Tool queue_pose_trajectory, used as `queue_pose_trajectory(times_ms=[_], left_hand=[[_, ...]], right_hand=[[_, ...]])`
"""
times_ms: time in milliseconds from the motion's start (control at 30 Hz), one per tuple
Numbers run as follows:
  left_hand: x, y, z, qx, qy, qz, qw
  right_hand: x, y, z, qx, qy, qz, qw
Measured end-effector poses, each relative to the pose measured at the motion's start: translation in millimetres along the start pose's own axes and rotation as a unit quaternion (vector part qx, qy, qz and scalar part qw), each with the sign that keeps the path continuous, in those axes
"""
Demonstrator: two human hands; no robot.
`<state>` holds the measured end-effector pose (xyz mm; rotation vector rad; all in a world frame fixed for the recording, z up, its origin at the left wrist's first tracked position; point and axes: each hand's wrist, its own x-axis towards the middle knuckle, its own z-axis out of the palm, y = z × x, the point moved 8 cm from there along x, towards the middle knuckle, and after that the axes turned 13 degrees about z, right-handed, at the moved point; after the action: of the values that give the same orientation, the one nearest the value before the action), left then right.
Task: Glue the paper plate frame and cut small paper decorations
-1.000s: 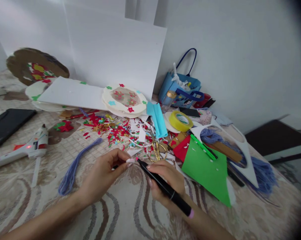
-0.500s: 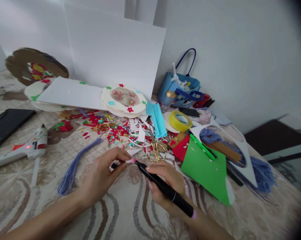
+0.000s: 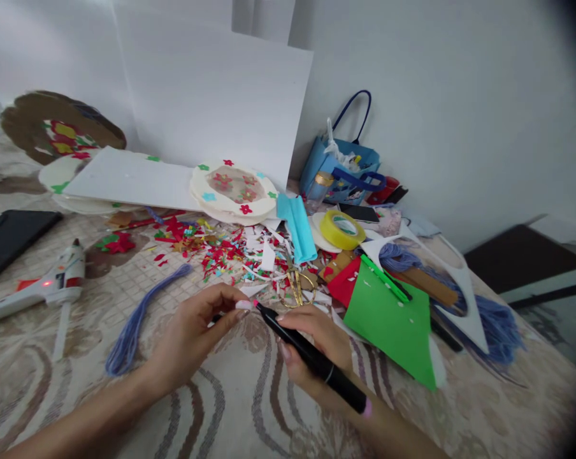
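My right hand (image 3: 316, 347) is closed around a black marker (image 3: 311, 354) with a pink tip and a pink end. The tip points left, close to a small pale pink-and-white piece of paper (image 3: 243, 305), which my left hand (image 3: 197, 331) pinches between thumb and forefinger. A small gap seems to lie between tip and paper. Part of a black object, perhaps the marker's cap, shows behind the left fingers. Just beyond my hands lie gold-handled scissors (image 3: 297, 285) and a heap of paper scraps (image 3: 230, 248).
A glue gun (image 3: 53, 284) with a lit red light and a blue yarn bundle (image 3: 135, 325) lie left. Green paper (image 3: 393, 331), a green pen (image 3: 386, 278) and yellow tape (image 3: 343, 229) lie right. Behind are a flower-decorated plate (image 3: 235, 191) and a blue bag (image 3: 336, 166).
The marker tip has drawn slightly back from the paper piece, which my left fingers have turned a little. The whole view has shifted slightly.
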<state>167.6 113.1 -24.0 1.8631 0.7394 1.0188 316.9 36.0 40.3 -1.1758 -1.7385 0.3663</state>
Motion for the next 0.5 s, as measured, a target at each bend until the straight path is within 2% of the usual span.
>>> queue_pose_trajectory(times_ms=[333,500], left_hand=[[2.5,4.7,2.8,-0.003,0.003,-0.010,1.000],[1.5,7.8,2.0,-0.020,0.014,0.027,0.999]], right_hand=[[-7.3,10.9,11.5,0.015,0.005,0.010,1.000],[-4.4,7.6,7.2,0.013,0.016,-0.007,1.000]])
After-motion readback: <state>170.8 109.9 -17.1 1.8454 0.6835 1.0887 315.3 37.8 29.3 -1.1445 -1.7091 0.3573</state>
